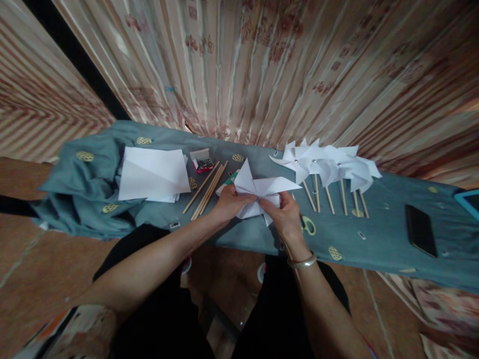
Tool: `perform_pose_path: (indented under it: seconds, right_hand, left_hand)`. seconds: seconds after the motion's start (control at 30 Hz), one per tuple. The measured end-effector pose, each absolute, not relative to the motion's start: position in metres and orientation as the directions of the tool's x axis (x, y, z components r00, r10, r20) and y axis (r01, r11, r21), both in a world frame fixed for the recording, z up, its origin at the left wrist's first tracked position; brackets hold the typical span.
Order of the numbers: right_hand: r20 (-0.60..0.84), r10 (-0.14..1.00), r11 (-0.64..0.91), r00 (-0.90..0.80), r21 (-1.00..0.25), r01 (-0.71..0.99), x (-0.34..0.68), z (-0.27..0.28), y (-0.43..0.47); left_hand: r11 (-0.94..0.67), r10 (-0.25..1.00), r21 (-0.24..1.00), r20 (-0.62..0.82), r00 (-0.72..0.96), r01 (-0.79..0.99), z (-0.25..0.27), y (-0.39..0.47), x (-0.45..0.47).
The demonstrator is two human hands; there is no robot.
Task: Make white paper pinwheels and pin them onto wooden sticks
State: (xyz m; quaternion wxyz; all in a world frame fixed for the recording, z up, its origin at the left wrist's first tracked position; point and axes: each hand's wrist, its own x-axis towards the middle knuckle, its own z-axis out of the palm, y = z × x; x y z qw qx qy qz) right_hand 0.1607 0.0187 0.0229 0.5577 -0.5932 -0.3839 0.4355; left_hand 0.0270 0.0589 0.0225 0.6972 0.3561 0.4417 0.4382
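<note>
Pinching folded white paper (266,186) between left hand (231,203) and right hand (283,213), close together above the worktop (381,234), with thumbs pressed at its middle. Best to press evenly there, so as not to flatten or release the folded points. Just left of the hands, sticks (213,189) and an open box (202,165) of small metal bits; farther left, stacked paper (153,174). Beside the right hand, scissors (313,227); farther right, pinwheels (355,169).

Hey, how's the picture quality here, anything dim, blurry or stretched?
Head view: dim overall, the patterned curtain darkest toward upper right; head view: the paper stack and held paper pinwheel look brightest; head view: soft detail, small metal-looking pieces in the red box running together; head view: curtain folds fan outward, suggesting wide-angle distortion.
</note>
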Motion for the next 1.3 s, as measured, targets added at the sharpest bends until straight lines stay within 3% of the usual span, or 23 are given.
perform_pose_path:
  seconds: [0.43, 0.63, 1.3]
  right_hand:
    - [-0.142, 0.941, -0.096, 0.306, -0.983, -0.159, 0.161, 0.026, 0.019]
    - [-0.107, 0.953, -0.077, 0.283, -0.99, -0.115, 0.162, 0.025, 0.018]
    - [-0.099, 0.95, -0.08, 0.296, -0.994, -0.077, 0.161, 0.022, 0.016]
  left_hand:
    - [0.421, 0.886, 0.858, -0.32, 0.335, -0.294, 0.023, 0.065, 0.02]
    - [0.417, 0.873, 0.881, -0.319, 0.369, -0.224, 0.025, 0.067, 0.017]
    - [0.317, 0.927, 0.921, -0.25, 0.279, -0.228, 0.023, 0.062, 0.021]
